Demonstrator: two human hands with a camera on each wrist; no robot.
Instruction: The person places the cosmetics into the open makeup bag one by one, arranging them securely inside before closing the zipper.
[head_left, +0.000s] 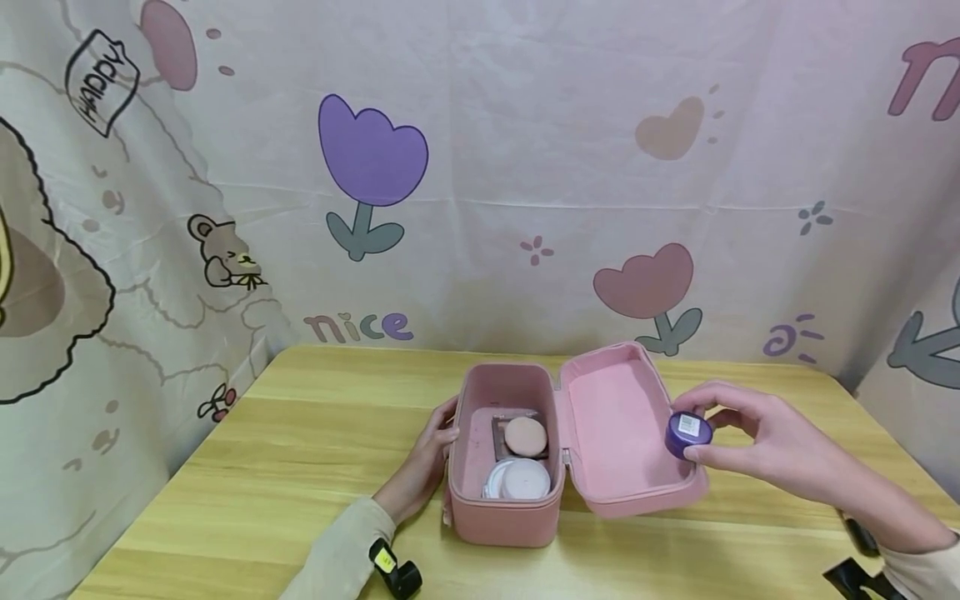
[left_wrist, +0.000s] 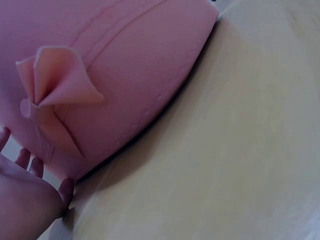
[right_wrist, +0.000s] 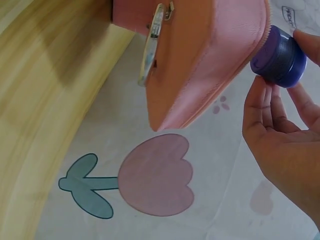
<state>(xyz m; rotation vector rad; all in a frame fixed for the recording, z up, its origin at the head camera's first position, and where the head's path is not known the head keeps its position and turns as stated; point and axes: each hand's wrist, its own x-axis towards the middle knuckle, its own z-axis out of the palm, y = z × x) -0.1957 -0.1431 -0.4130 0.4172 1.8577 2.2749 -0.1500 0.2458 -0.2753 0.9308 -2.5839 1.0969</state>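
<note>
A pink cosmetic case stands on the table with its lid swung out to the right. Inside it lie a round beige puff and a white round compact. My left hand rests against the case's left side, fingers along the wall; the left wrist view shows the fingertips at the pink side near a bow. Between thumb and fingers my right hand pinches a small purple jar with a white label, held over the lid's right edge.
The wooden table extends to both sides of the case. A printed cloth hangs behind it. Black straps with small devices sit at the wrists. A handle is on the lid's outer face.
</note>
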